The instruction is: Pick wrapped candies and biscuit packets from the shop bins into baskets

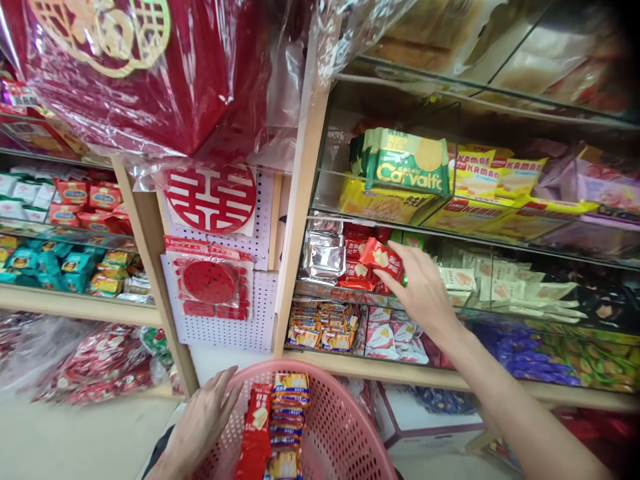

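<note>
My right hand point(423, 283) pinches a red snack packet point(383, 259) at the front of a shelf compartment. More red packets point(356, 257) stand just behind it, beside silver packets point(324, 250). My left hand point(207, 417) lies with straight fingers over the left rim of a pink plastic basket point(345, 393) and grips nothing. Inside the basket, a row of red packets point(257, 417) sits next to a row of orange and blue packets point(289, 417).
Yellow boxes and a green Carvalfo package point(407, 160) fill the shelf above. Orange-blue packets point(325, 327) lie below. A large red gift bag point(150, 87) in clear plastic hangs at upper left. A wooden post point(295, 220) divides the shelves from a pegboard point(263, 293).
</note>
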